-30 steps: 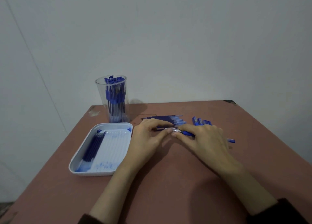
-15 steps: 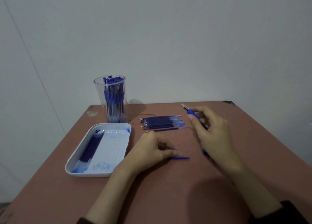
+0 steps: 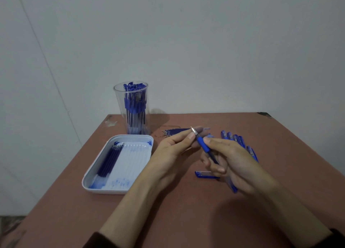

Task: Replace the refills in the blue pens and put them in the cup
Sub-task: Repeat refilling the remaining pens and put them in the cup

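Observation:
My right hand [image 3: 235, 165] grips a blue pen [image 3: 203, 146] by its barrel, metal tip pointing up and to the left. My left hand [image 3: 173, 150] pinches the pen's front end near the tip. A blue pen cap [image 3: 205, 174] lies on the table under my right hand. Behind my hands lies a row of dark blue refills [image 3: 173, 131]. Several more blue pens [image 3: 237, 139] lie to the right, partly hidden by my right hand. The clear cup [image 3: 131, 107] at the back left holds several blue pens.
A white tray [image 3: 119, 190] at the left holds several dark refills along its left side and several pale ones beside them. The red-brown table [image 3: 168, 219] ends at a grey wall behind; its left and right edges are close.
My right hand brought the pen back from the far side toward the middle. My left hand rose from the table and took hold of the pen's front end. The cap now lies on the table.

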`<state>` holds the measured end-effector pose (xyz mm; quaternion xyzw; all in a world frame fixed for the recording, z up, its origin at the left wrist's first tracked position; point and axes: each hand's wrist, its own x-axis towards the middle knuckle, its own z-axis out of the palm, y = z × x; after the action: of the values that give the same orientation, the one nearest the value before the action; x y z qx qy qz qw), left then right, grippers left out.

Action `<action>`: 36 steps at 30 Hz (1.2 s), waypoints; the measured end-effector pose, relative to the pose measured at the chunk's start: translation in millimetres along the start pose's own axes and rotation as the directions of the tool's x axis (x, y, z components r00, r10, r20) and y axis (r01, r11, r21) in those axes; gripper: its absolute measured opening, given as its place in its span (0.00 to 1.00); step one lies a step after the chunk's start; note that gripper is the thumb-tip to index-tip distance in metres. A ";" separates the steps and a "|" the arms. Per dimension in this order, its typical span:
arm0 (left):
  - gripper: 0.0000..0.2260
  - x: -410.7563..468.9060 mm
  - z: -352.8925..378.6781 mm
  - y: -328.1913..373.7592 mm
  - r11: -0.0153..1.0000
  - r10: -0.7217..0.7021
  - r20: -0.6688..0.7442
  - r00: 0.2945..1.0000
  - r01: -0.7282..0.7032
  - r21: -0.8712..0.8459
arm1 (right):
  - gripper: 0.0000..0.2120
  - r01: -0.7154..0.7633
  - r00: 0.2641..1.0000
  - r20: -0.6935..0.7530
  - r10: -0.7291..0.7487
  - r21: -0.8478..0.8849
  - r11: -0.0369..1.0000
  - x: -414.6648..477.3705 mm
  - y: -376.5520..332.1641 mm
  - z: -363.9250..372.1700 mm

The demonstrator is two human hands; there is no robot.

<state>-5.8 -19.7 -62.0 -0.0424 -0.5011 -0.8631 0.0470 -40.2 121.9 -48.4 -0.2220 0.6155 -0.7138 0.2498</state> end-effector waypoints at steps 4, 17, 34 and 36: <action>0.07 2.8 -1.0 -2.5 0.999 0.043 -0.040 0.998 -0.043 -0.001 | 0.12 0.056 0.998 -0.011 -0.056 -0.048 0.997 1.0 2.4 -2.7; 0.14 6.8 -5.1 -1.3 0.997 0.076 -0.119 0.990 -0.077 -0.004 | 0.03 0.212 0.887 -0.306 -0.345 -0.392 0.895 9.5 15.6 -13.8; 0.01 6.0 -5.4 -6.2 0.907 0.263 -0.258 0.930 -0.148 0.393 | 0.06 0.208 0.755 -0.063 -0.652 -0.921 0.330 1.8 16.6 -7.7; 0.03 6.9 -6.7 -7.6 0.895 0.265 -0.270 0.925 -0.132 0.427 | 0.06 0.203 0.745 -0.049 -0.665 -0.933 0.297 2.4 16.9 -9.1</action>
<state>-13.7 -22.0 -71.0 0.0576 -0.6456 -0.7276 0.2248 -46.3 125.3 -66.3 -0.3172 0.8425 -0.3501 -0.2587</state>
